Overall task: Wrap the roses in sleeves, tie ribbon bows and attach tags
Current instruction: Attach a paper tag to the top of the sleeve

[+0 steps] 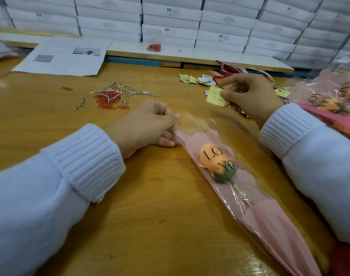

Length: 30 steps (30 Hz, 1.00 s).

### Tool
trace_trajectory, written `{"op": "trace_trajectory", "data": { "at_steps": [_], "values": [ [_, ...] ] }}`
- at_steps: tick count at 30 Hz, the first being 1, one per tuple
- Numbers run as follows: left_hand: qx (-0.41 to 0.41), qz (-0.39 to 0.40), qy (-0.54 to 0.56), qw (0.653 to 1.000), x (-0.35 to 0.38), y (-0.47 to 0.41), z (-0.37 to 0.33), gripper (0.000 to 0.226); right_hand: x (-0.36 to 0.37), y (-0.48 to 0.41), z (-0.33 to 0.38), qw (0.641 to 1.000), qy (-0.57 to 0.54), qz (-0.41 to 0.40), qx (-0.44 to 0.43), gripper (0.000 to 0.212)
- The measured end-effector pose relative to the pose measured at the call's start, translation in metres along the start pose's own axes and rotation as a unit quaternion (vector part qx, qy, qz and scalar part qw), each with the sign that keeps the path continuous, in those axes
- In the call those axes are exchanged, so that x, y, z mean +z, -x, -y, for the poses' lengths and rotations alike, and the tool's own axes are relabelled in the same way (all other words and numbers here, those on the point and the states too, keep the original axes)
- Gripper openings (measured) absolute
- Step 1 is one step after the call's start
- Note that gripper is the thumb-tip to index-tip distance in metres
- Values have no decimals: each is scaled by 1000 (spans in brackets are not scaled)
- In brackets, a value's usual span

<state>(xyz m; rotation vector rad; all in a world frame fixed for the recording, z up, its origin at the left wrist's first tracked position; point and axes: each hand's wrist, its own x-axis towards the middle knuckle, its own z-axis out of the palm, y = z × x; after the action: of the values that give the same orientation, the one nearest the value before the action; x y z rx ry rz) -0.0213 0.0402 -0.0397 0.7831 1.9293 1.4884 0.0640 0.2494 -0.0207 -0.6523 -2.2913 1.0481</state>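
The left hand [148,126] pinched the sleeve [226,166] mouth flat on the counter [130,196], steadying the rose [214,160], while the right hand [249,96] pinched 1 yellow tag [215,96], probably for attaching

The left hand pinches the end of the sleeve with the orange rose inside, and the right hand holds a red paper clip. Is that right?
Not quite: in the head view the right hand holds a yellow tag, not a red paper clip. The red clips lie on the table. The left hand does pinch the end of the sleeve with the orange rose inside.
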Motion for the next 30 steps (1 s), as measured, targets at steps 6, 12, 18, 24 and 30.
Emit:
{"op": "trace_trajectory", "data": {
  "at_steps": [6, 12, 18, 24, 30],
  "values": [
    [5, -26, 16, 1000, -2, 0, 0, 19, 19, 27, 42, 964, -192, 174, 65, 8],
    [-24, -33, 89, 995, 0, -1, -4, 19, 28, 44, 59, 978, -49, 201, -2, 9],
    [-34, -37, 136, 989, -6, -3, -3, 43, 32, 46, 57, 980, -10, 196, 22, 5],
    [2, -28, 85, 996, -2, 1, -2, 19, 29, 41, 51, 972, 23, 234, 14, 9],
    [24, -36, 51, 998, -1, 2, -4, 20, 23, 34, 42, 955, -56, 289, 36, 21]
  ]
}}
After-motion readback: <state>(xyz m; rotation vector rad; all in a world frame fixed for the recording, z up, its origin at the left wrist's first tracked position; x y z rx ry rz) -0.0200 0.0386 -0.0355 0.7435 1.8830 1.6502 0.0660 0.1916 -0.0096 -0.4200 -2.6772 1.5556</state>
